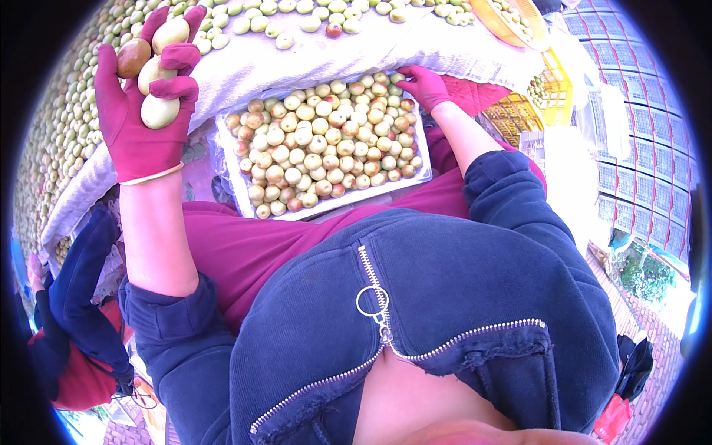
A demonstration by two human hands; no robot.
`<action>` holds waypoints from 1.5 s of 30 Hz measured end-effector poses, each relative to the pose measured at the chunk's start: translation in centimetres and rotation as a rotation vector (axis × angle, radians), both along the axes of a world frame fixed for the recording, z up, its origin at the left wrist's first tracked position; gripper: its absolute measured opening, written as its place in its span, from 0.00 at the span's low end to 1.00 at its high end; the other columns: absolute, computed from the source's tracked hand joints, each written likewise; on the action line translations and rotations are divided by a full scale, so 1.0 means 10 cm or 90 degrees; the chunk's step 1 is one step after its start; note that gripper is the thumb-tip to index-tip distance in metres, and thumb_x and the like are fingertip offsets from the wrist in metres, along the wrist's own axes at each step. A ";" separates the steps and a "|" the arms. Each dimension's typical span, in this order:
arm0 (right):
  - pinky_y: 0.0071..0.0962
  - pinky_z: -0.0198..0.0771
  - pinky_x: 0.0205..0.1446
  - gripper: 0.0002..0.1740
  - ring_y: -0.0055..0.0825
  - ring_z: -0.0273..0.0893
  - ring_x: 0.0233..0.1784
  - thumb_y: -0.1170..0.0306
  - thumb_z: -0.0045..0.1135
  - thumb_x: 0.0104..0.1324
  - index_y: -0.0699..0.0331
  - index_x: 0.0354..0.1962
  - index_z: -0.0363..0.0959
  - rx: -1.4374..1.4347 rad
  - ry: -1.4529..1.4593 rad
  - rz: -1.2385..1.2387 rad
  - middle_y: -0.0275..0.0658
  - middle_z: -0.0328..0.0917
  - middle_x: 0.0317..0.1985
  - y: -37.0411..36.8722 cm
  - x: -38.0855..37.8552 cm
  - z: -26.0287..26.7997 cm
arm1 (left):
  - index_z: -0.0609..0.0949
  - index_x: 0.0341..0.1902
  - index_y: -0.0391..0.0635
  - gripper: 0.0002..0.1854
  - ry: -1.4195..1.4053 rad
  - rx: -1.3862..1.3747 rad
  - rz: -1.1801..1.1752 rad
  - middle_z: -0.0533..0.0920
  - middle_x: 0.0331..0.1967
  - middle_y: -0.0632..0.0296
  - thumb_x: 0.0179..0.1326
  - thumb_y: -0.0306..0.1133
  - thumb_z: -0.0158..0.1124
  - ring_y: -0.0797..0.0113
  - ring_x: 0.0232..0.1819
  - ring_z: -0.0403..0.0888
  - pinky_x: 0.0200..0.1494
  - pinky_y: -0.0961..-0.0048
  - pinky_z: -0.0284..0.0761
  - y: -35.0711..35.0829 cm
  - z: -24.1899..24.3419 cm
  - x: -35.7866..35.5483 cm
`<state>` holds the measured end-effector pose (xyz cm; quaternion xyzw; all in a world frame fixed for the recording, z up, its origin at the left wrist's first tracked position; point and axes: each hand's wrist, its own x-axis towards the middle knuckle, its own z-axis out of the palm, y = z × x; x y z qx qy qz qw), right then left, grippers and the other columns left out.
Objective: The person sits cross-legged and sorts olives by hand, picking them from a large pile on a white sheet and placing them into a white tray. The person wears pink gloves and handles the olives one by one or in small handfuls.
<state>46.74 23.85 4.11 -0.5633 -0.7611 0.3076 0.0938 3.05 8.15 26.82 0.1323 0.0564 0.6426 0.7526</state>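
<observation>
My left hand [133, 130], in a magenta glove, is raised at the upper left. Several jujubes [160, 112] sit in it, held between curled fingers; one is brown-red, the others pale green. My right hand [428, 89], also gloved, reaches the far right corner of a white foam box [334, 210]. Its thumb and forefinger are around a green jujube [397, 78] at the rim. The box stands before me, filled with pale yellow-green jujubes [317, 144], many with reddish patches.
White woven sheeting [356, 53] covers a raised surface with many green jujubes [258, 23]. An orange basket [509, 22] and yellow crates [559, 86] hold more fruit at right. Grey crates [639, 128] are stacked beyond. Another person [83, 311] sits at the left.
</observation>
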 end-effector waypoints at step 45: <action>0.29 0.78 0.40 0.20 0.32 0.81 0.37 0.67 0.65 0.60 0.53 0.50 0.76 -0.151 -0.082 0.195 0.39 0.79 0.43 -0.84 -0.63 0.60 | 0.63 0.69 0.40 0.33 0.028 0.028 -0.064 0.60 0.68 0.40 0.69 0.51 0.51 0.67 0.40 0.68 0.31 0.79 0.70 0.06 -0.05 0.13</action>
